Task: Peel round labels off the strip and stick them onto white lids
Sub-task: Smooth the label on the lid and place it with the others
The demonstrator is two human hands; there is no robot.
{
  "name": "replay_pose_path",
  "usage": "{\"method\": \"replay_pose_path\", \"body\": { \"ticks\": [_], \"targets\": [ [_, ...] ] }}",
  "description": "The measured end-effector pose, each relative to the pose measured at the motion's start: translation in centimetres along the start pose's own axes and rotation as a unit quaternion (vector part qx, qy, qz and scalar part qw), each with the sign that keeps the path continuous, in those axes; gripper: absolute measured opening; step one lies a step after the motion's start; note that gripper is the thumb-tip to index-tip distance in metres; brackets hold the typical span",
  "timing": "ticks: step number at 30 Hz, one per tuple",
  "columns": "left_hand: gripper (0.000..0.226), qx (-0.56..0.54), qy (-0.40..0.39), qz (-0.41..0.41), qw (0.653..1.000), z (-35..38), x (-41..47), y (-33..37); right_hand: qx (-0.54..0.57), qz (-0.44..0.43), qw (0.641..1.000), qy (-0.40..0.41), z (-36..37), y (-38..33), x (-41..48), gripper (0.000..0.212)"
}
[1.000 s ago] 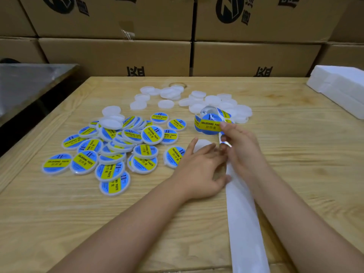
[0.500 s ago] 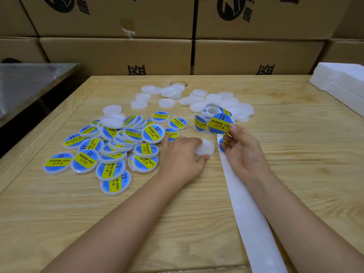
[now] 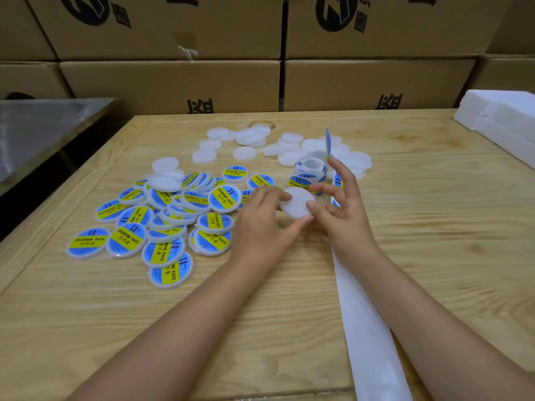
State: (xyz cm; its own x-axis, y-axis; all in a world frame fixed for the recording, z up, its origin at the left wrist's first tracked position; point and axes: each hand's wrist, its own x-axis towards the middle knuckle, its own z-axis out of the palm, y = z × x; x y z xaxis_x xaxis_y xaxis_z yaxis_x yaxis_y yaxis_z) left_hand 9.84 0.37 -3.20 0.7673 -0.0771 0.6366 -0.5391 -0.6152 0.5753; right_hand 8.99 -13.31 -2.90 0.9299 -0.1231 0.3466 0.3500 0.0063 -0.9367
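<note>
My left hand (image 3: 260, 227) grips a plain white lid (image 3: 295, 202) by its left and lower rim, just above the table. My right hand (image 3: 343, 209) touches the lid's right rim with thumb and forefinger. A peeled round blue-and-yellow label (image 3: 328, 143) stands edge-on, stuck to a raised fingertip of that hand. The label roll (image 3: 311, 169) sits just behind the lid. Its bare white backing strip (image 3: 367, 328) trails under my right forearm to the near edge.
Several labelled lids (image 3: 173, 215) lie heaped to the left on the wooden table (image 3: 434, 227). Plain white lids (image 3: 289, 146) are scattered at the back. White foam blocks (image 3: 503, 120) sit at the far right, cardboard boxes (image 3: 173, 85) behind, and a metal table (image 3: 43, 125) to the left.
My left hand picked the white lid up off the table. My right hand pulled the label free of the strip, raised it, and came in against the lid.
</note>
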Motion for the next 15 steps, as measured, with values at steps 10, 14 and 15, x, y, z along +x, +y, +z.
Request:
{"method": "replay_pose_path", "body": {
  "ticks": [10, 14, 15],
  "targets": [
    [0.021, -0.298, -0.091, -0.259, 0.914, -0.6, 1.3, -0.3, 0.042, -0.017, 0.999, 0.027, -0.1, 0.2, 0.3, 0.059],
    [0.02, -0.35, -0.067, -0.277, 0.892, -1.0, 1.7, -0.4, 0.191, 0.081, 0.977, 0.051, -0.3, -0.1, 0.5, 0.015],
    [0.018, -0.358, -0.064, -0.281, 0.888, -1.2, 1.7, -0.5, 0.202, 0.102, 0.973, 0.043, -0.3, -0.1, 0.5, 0.013]
  ]
}}
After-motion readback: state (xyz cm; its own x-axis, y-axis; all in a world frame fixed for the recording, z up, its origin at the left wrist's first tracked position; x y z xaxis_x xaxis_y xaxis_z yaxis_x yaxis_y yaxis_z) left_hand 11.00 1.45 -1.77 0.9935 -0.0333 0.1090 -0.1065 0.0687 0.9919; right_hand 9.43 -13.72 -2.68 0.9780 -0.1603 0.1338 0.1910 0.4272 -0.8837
